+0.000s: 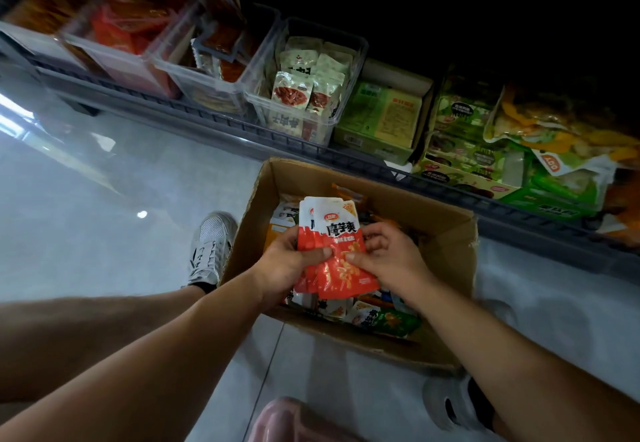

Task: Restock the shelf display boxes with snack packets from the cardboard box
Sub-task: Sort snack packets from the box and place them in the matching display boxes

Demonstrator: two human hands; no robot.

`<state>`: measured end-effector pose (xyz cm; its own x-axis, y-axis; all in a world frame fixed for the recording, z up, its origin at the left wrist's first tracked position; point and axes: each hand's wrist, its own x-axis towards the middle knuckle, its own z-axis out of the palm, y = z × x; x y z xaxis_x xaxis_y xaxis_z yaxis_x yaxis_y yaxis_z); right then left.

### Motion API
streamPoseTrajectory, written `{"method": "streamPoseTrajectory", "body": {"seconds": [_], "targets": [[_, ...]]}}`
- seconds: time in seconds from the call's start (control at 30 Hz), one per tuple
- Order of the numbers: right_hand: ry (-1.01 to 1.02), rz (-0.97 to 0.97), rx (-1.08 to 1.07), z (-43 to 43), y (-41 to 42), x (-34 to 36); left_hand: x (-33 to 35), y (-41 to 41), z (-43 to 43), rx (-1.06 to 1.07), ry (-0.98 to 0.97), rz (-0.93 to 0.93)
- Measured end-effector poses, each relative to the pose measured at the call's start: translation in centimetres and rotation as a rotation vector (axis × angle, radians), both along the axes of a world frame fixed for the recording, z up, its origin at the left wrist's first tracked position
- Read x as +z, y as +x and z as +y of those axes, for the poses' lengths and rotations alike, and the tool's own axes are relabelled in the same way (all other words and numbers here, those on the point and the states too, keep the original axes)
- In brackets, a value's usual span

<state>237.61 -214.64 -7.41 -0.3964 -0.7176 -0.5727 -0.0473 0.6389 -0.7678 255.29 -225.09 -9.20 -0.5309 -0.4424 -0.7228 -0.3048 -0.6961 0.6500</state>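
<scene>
Red-and-white snack packets (334, 254) gripped by both hands, left hand (284, 265), right hand (388, 261), above cardboard box (446, 251); shelf restocking still pending, box well stocked.

White lace-up sneaker (211, 251) on glossy pale grey tiled floor (104, 199), left of centre. Grey perforated clog (450, 403) at lower right. Blurred pink fabric (287, 421) at bottom edge. Small round light reflection (142, 214) on tiles.

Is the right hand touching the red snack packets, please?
Touching. The head view shows the right hand pinching the red snack packets, thumb on front.
</scene>
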Motion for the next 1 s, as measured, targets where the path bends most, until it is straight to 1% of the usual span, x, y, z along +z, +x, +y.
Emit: {"method": "streamPoseTrajectory", "body": {"seconds": [0.13, 0.23, 0.37, 0.43, 0.53, 0.73, 0.8, 0.93, 0.97, 1.0], "targets": [[0.040, 0.163, 0.045, -0.5, 1.0, -0.7, -0.1, -0.1, -0.2, -0.007, -0.026, -0.013], [0.112, 0.124, 0.100, -1.0, 0.7, -1.4, -0.7, 0.1, -0.3, 0.022, -0.062, -0.075], [0.161, 0.193, -0.003, 0.1, -2.8, -4.5, -1.2, 0.7, -0.6, 0.072, -0.109, -0.164], [0.212, 0.177, 0.044, 1.1, -4.3, -6.8, -1.4, 0.9, -0.8, 0.086, -0.122, -0.190], [0.261, 0.137, 0.131, 1.5, -4.4, -8.9, -1.6, 1.1, -0.8, 0.088, -0.117, -0.202], [0.303, 0.240, 0.180, 0.9, -3.5, -10.3, -1.7, 0.8, -0.9, 0.060, -0.095, -0.223], [0.282, 0.207, 0.141, 0.7, -3.5, -9.5, -1.7, 0.8, -0.9, 0.054, -0.095, -0.229], [0.167, -0.031, -0.093, -0.6, -4.4, -5.4, -1.8, 0.8, -0.9, 0.058, -0.119, -0.221], [0.143, -0.024, -0.112, -1.0, -5.0, -4.4, -1.7, 0.8, -0.9, 0.063, -0.129, -0.214], [0.131, 0.038, -0.100, -1.3, -5.6, -3.8, -1.6, 0.7, -0.8, 0.063, -0.135, -0.209]]}}
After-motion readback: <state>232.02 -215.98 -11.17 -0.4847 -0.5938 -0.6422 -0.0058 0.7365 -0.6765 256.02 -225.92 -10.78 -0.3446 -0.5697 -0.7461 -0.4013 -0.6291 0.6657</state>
